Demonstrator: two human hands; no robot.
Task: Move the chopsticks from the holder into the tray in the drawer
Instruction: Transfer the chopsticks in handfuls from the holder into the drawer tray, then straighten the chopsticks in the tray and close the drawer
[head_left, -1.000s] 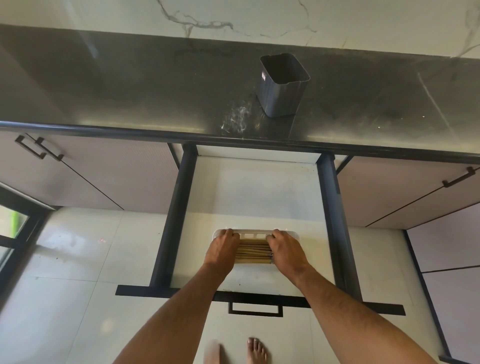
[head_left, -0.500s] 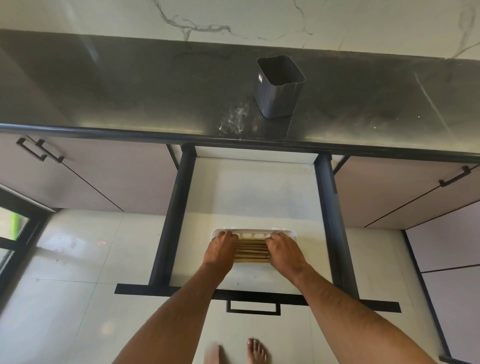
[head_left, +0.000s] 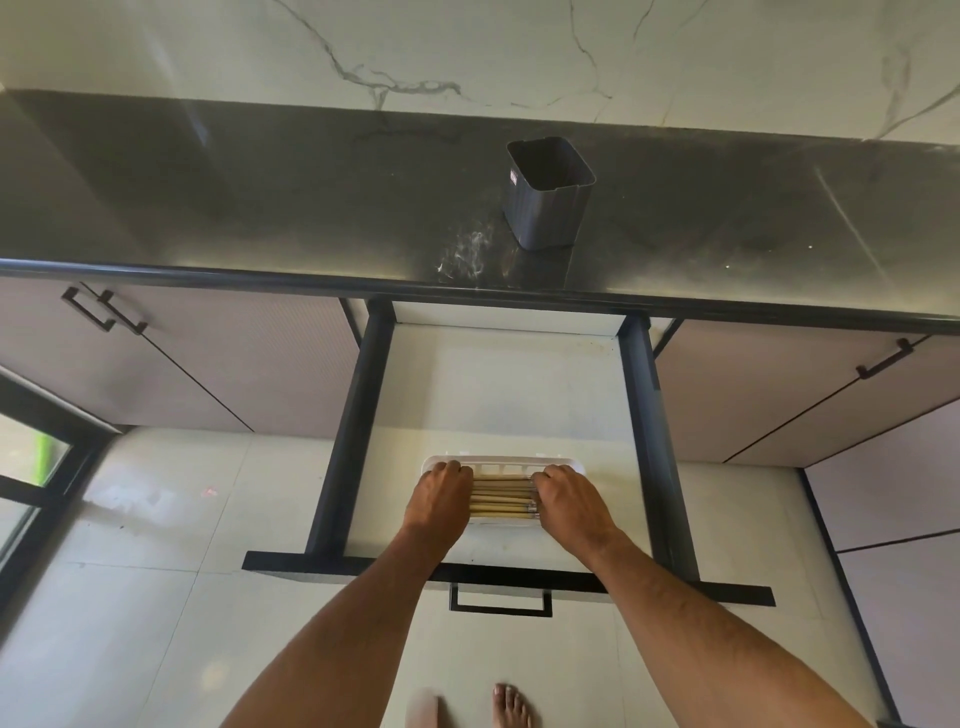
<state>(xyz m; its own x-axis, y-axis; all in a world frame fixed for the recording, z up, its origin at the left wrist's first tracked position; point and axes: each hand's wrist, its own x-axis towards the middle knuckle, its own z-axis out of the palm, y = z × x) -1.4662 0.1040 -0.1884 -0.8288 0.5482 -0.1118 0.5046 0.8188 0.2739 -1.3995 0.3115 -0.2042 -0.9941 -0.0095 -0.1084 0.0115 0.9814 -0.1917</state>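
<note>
Several wooden chopsticks (head_left: 501, 498) lie side by side across a white tray (head_left: 501, 460) near the front of the open drawer (head_left: 498, 395). My left hand (head_left: 439, 496) covers their left ends with its fingers curled down over them. My right hand (head_left: 569, 499) does the same at the right ends. The fingertips and both ends of the chopsticks are hidden under my hands. The dark grey square holder (head_left: 548, 195) stands upright on the black countertop (head_left: 260, 197), and no chopsticks show in it.
Black rails run along both sides of the drawer, and its front panel carries a black handle (head_left: 500, 605). Closed cabinet doors flank the drawer. A bare foot (head_left: 511, 706) stands on the pale tiled floor below. A marble wall backs the counter.
Both hands stay on the ends of the chopsticks in the tray. Only the camera has shifted slightly.
</note>
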